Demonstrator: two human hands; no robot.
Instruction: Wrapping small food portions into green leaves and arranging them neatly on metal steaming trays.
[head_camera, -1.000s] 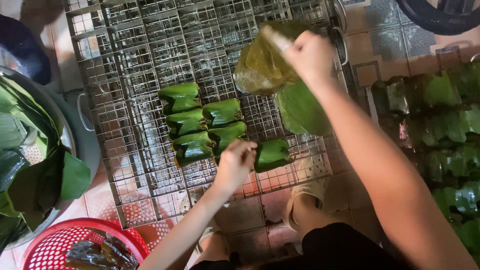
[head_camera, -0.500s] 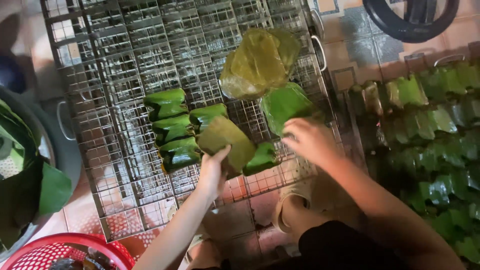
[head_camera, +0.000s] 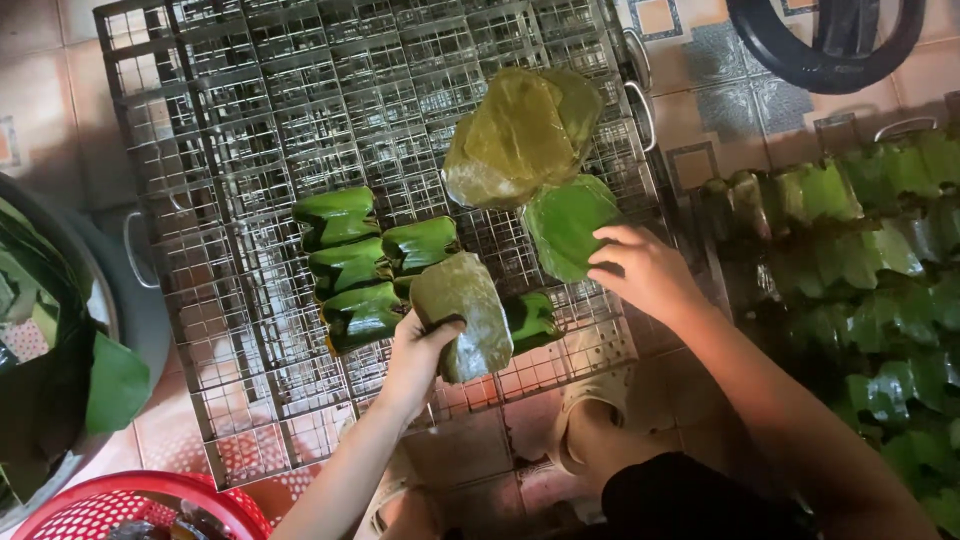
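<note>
Green leaf parcels dominate the head view, the only one on hand. Left hand (head_camera: 425, 345) has its grip closed round the lower end of an olive-coloured leaf piece (head_camera: 465, 312), fingers wrapped over its edge, holding it up just above the wire rack (head_camera: 250, 130) and partly in front of the row of wrapped parcels (head_camera: 350, 265). Right hand (head_camera: 645, 270) rests with fingers curled, tips touching the rim of a bright green leaf (head_camera: 565, 225) lying flat on the rack; grip loose, not clearly pinching, so whether it has actually taken hold I cannot tell. Above that leaf sits a stack of dull yellow-green leaves (head_camera: 515, 135), overlapping it at the top. Finished parcels lie in two short columns, touching one another, near the rack's front middle; one more peeks out behind the held piece. Far right, a second rack of parcels (head_camera: 850, 250), darker, well apart. Left edge: a basin with loose leaves (head_camera: 60, 370); a red basket (head_camera: 120, 505) at bottom left. Floor tiled. Judgement: work stands at the taking-up of leaves, one in each hand. Next move would call for a sure pinch on the flat leaf's edge without dragging the stack above it.
</note>
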